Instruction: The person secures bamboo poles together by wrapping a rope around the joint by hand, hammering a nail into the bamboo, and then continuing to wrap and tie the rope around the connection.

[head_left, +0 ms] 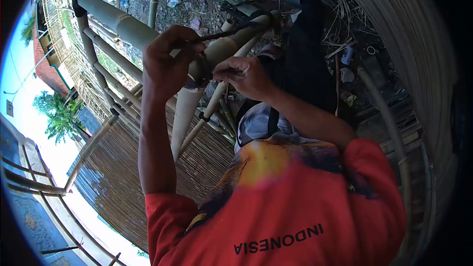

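My left hand (170, 61) is closed, its fingertips pinching a dark cord (229, 33) that runs off to the right toward a lashed bamboo joint. Below those fingers lies a thick bamboo pole (219, 51), with dark wrapping (199, 71) around the spot where it meets an upright bamboo post (185, 113). My right hand (246, 76) is closed too, thumb and fingers pressed together against the right side of this joint. Whatever it pinches is too small and shaded to name.
Bamboo poles with black lashings (114, 112) form a curved frame on the left. A woven slat screen (123, 182) stands below it. Split bamboo strips (394, 34) arch along the right. Litter and a blue-white can (347, 55) lie on the ground beside my dark-trousered leg (305, 59).
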Motion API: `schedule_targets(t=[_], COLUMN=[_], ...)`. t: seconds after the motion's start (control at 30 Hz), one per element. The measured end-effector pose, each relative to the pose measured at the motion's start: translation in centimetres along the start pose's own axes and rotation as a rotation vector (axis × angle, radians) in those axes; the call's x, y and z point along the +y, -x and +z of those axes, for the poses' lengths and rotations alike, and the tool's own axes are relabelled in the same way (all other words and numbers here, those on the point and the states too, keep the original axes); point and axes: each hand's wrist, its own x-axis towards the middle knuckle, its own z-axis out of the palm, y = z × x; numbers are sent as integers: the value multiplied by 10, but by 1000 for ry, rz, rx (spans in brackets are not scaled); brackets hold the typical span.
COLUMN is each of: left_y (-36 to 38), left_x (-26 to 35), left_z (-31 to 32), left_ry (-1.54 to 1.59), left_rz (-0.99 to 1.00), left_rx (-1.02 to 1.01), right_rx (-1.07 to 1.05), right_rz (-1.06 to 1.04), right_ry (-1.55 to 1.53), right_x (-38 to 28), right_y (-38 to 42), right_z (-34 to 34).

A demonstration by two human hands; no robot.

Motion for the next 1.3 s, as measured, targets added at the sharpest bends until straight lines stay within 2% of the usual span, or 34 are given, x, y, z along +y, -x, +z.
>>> schedule_targets(t=[0.03, 0.17, 0.2, 0.3, 0.37, 0.53, 0.63, 0.77, 0.83, 0.9, 0.97, 1.03, 1.1, 1.13, 1.17, 1.23, 1.3], left_y=[8, 33, 35, 45, 47, 11, 19, 29, 29, 32, 37, 39, 46, 51, 54, 58, 54], left_x=[-6, -6, -4, 0, 0, 11, 9, 5, -14, -27, -38, -50, -62, -72, -87, -108, -114], left_z=[-8, -11, -9, -5, 2, 1, 3, 0, -9, -16, -17, -20, -22, -23, -21, -21, -36], left_ry=[85, 209, 113, 133, 193, 6, 46, 37, 124, 167, 291, 268, -46, -192, -193, -46, 447], left_rz=[-96, -73, -55, -24, -11, 100, 155, 153, 35, 10, -71, -62, -157, -133, -127, -284, -382], left_rx=[67, 26, 8, 6, 82, -154, -204, -132, 112, 121, 238, 265, 423, 461, 456, 616, 1036], right_rx=[7, 64, 104, 18, -15, -113, -36, -49, -36, -15, -5, 3, 14, 15, 16, 20, 18], right_rz=[3, -81, -93, -213, -209, -152, -270, -233, -180, -209, -190, -182, -176, -171, -166, -176, -189], right_ry=[-5, 157, 195, 303, 313, 329, 456, 344, 356, 356, 326, 304, 288, 287, 286, 291, 302], right_x=[0, -8, -10, -4, -2, -19, -13, -8, 1, 5, 7, 5, 4, 5, 7, 5, 4], right_y=[0, -2, -3, -3, -5, -12, -9, -9, -9, -10, -8, -6, -6, -6, -6, -7, -8], right_z=[3, 10, 11, 11, 5, 1, 1, 2, 6, 5, 6, 8, 8, 9, 9, 9, 9])
